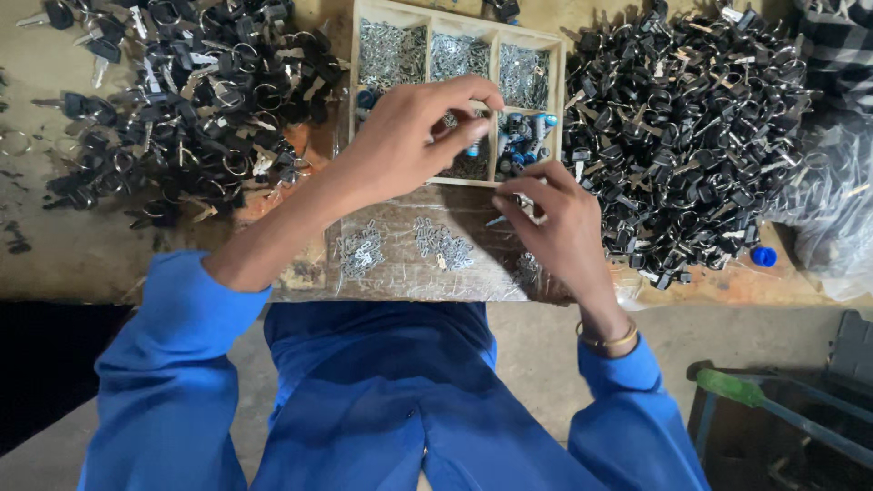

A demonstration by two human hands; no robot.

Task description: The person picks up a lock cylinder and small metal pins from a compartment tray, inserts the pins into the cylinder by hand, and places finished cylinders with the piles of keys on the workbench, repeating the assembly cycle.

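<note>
My left hand (409, 136) reaches over a wooden compartment tray (560, 55), its fingertips pinched together above the tray's middle compartment; whether they hold a small part I cannot tell. My right hand (555, 218) rests at the tray's near edge, fingers closed on a small metal piece (520, 202) with a thin pin sticking out. The tray holds small silver metal parts in its far compartments and blue-and-silver pieces (523, 136) in a near one. Small piles of silver parts (442, 244) lie on a plastic-covered board in front of me.
A big heap of black-headed keys (682, 136) lies right of the tray, another heap with key rings (200, 91) left. A blue cap (764, 256) sits at the right. A clear plastic bag (832, 209) lies far right. A green-handled tool (737, 389) lies lower right.
</note>
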